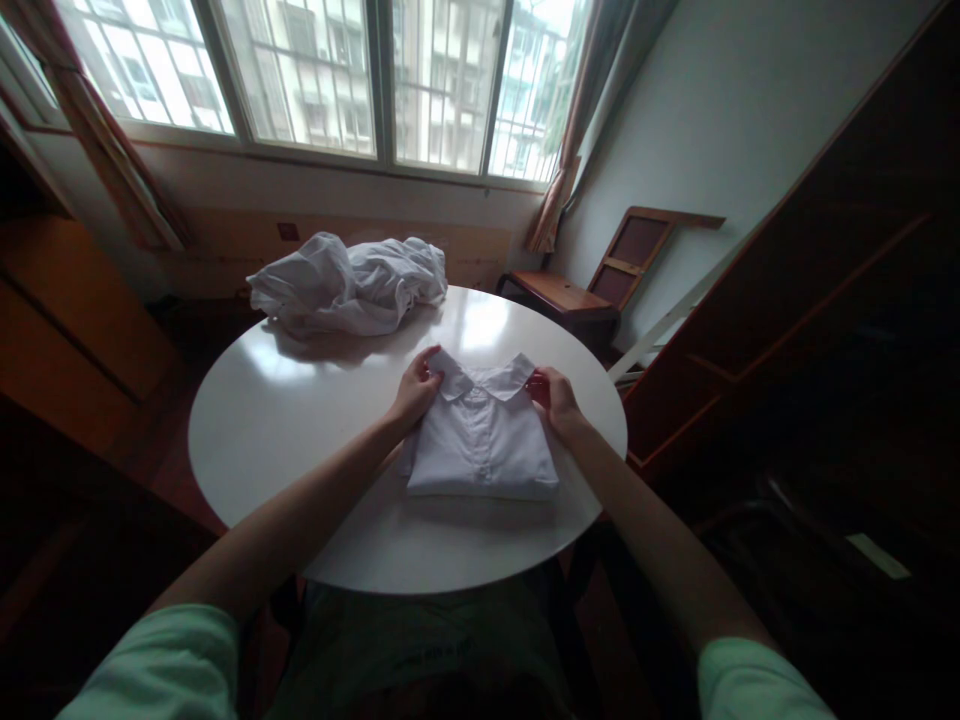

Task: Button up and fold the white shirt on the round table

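A white collared shirt (484, 445) lies folded into a neat rectangle on the round white table (247, 450), its buttoned front facing up and its collar away from me. At the collar's left side, my left hand (418, 388) pinches the fabric between thumb and fingers. My right hand (553, 395) grips the shirt by the right side of the collar, its fingers curled and partly tucked behind the cloth. Farther back on the table sits a crumpled heap of white cloth (352, 285), apart from both hands.
A wooden chair (570, 290) stands behind the table at the right. Barred windows (315, 80) with tied curtains (112, 150) span the back wall. Dark wooden furniture (757, 320) rises on the right, and an orange-brown cabinet (67, 320) is at the left.
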### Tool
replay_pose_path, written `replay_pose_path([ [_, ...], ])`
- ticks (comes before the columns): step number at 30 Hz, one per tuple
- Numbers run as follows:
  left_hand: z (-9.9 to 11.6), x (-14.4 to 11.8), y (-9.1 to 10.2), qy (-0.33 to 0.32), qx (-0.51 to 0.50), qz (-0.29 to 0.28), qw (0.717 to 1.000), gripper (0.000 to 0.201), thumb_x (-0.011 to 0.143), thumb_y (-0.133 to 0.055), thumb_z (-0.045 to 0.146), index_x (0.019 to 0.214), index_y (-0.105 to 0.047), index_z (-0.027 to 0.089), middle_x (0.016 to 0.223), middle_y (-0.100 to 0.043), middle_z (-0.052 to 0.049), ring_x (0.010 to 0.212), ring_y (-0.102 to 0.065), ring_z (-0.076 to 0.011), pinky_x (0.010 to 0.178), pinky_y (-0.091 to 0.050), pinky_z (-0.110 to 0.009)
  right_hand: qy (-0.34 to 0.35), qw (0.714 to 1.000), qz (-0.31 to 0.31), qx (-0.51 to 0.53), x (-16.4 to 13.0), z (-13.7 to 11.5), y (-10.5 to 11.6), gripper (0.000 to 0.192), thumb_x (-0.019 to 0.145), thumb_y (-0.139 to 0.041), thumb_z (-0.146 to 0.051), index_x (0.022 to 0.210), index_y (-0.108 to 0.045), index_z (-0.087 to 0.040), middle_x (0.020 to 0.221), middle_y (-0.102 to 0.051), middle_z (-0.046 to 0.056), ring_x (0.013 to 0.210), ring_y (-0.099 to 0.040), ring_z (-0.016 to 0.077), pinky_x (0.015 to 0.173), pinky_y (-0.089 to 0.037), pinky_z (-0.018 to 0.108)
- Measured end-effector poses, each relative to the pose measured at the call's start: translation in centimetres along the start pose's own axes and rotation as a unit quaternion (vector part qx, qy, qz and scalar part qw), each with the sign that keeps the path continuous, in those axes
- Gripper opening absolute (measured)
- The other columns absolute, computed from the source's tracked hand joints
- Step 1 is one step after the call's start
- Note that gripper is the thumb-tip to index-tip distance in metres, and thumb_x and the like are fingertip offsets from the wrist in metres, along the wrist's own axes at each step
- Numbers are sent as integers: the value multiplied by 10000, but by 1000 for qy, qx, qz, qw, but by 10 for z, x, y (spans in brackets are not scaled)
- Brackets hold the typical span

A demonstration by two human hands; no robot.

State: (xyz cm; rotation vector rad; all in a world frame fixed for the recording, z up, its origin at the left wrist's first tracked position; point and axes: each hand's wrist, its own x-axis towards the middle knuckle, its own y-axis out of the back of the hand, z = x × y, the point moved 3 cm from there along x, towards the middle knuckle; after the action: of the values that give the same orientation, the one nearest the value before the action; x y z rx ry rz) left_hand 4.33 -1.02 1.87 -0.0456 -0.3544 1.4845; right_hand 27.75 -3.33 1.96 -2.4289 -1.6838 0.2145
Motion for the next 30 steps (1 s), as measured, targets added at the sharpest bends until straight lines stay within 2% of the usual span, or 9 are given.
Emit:
replay_pose_path([
  [6,-1,1,0,5,0,3,1000,533,692,-554,74,1218,-530,160,900,-616,-47,734,-579,-110,669,-476,-207,26,997,-12,-76,1,-1,1,209,587,-705,-356,653,-586,-198,644,-624,-19,640,-569,130,560,-411,232],
  [9,-1,1,0,3,-3,3,1000,538,684,-560,73,1215,-531,156,901,-615,-46,738,-580,-109,668,-473,-204,37,997,0,-65,2,-1,1,212,551,-728,-319,645,-586,-194,628,-612,-26,622,-554,120,592,-431,239],
  [12,-1,1,0,3,-6,0,1000,534,685,-561,81,1211,-532,166,902,-616,-45,744,-583,-110,664,-472,-202,13,999,4,-50,3,1,1,184,540,-721,-257,622,-570,-191,577,-584,-36,567,-529,108,552,-436,232],
  [15,-1,0,0,-1,-2,1,1000,523,683,-567,92,1200,-540,171,906,-622,-48,755,-586,-115,667,-473,-208,-6,997,22,-78,5,3,3,193,530,-718,-208,603,-540,-195,534,-560,-43,518,-504,100,495,-423,224],
  [20,-3,0,1,-16,30,30,999,499,664,-573,85,1158,-568,155,919,-633,-54,784,-595,-124,689,-473,-214,-14,992,45,-114,4,4,5,242,499,-700,-125,610,-497,-200,522,-530,-53,505,-502,99,466,-421,214],
  [23,1,-2,0,-5,44,37,998,530,650,-555,63,1172,-568,151,885,-639,-48,707,-589,-113,634,-465,-204,-2,995,42,-93,3,3,4,258,490,-666,-88,664,-511,-197,626,-564,-40,563,-535,102,504,-446,212],
  [26,7,-3,-1,24,16,0,1000,618,656,-548,80,1265,-512,177,779,-641,-23,581,-562,-110,564,-456,-223,39,998,29,-49,2,0,2,271,493,-642,-92,719,-535,-199,739,-592,-28,659,-563,111,572,-468,215],
  [28,13,-3,-2,15,-7,-21,1000,641,657,-558,99,1289,-492,185,761,-642,-17,583,-567,-122,569,-461,-238,69,997,12,-24,2,-3,1,269,501,-629,-96,738,-552,-197,755,-597,-32,700,-568,111,630,-472,219],
  [30,15,-2,0,-2,-1,-19,1000,615,650,-566,102,1258,-520,178,767,-639,-17,608,-567,-125,585,-461,-240,75,997,-7,-22,3,-3,-1,244,510,-613,-89,727,-565,-190,748,-605,-32,703,-570,108,669,-469,229],
])
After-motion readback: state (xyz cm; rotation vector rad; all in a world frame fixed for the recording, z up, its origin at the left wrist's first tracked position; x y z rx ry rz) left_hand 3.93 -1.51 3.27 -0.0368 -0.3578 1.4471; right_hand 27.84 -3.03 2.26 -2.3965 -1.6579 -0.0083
